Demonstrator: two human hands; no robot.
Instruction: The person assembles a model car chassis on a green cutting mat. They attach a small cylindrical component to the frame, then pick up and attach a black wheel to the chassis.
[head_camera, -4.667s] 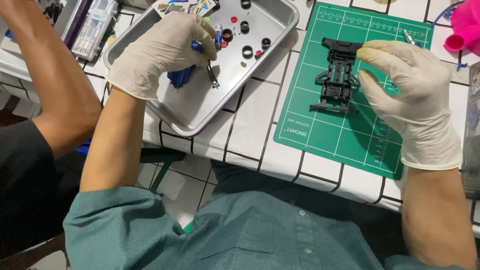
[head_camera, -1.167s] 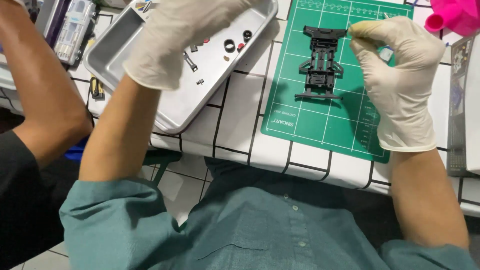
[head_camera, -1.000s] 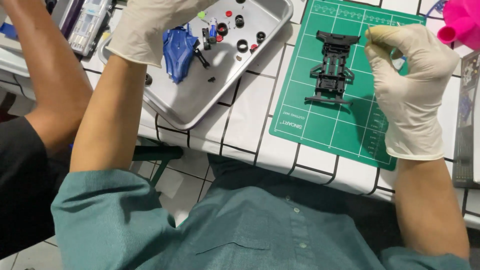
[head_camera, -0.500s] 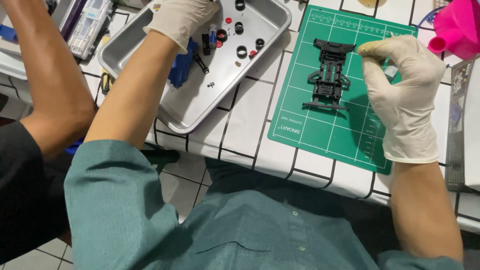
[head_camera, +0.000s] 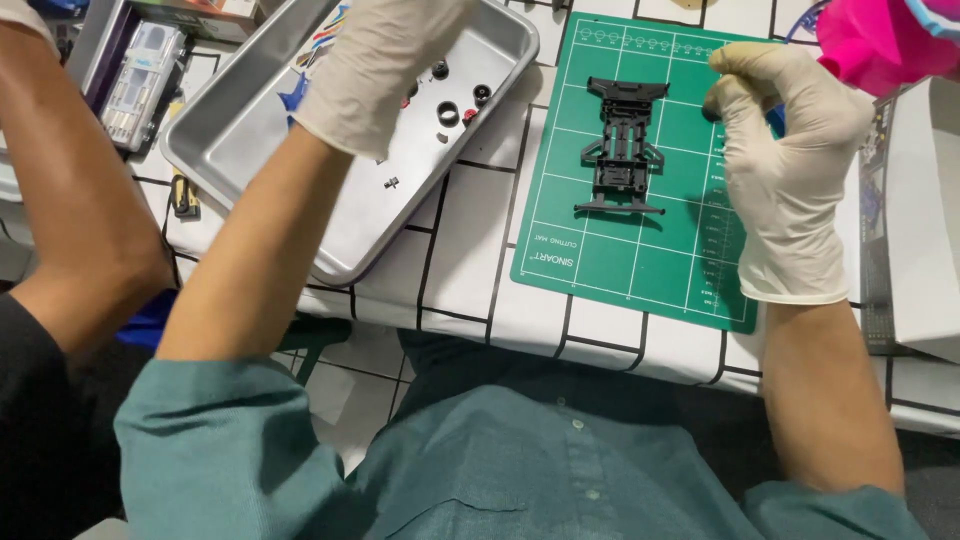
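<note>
A black toy-car chassis (head_camera: 623, 145) lies flat on a green cutting mat (head_camera: 640, 260). My right hand (head_camera: 790, 160), in a white glove, hovers just right of the chassis with thumb and forefinger pinched together; I see nothing between them. My left hand (head_camera: 375, 70), also gloved, is over the far part of a metal tray (head_camera: 250, 160). Its fingers curl down and run past the top edge, so what they hold is hidden. Small black rollers (head_camera: 447, 112) and a tiny screw (head_camera: 392, 183) lie in the tray close to that hand. A bit of a blue part (head_camera: 295, 97) shows beside its wrist.
Another person's bare arm (head_camera: 80, 200) reaches in along the left side. A clear plastic case (head_camera: 140, 80) and a small yellow-black tool (head_camera: 180, 195) lie left of the tray. A pink object (head_camera: 870, 40) and a white box (head_camera: 920, 220) stand at the right, on a white cloth with black grid lines.
My left hand has shifted about over the tray and now covers its far part, hiding most of the blue part. My right hand stays pinched beside the chassis, which has not moved.
</note>
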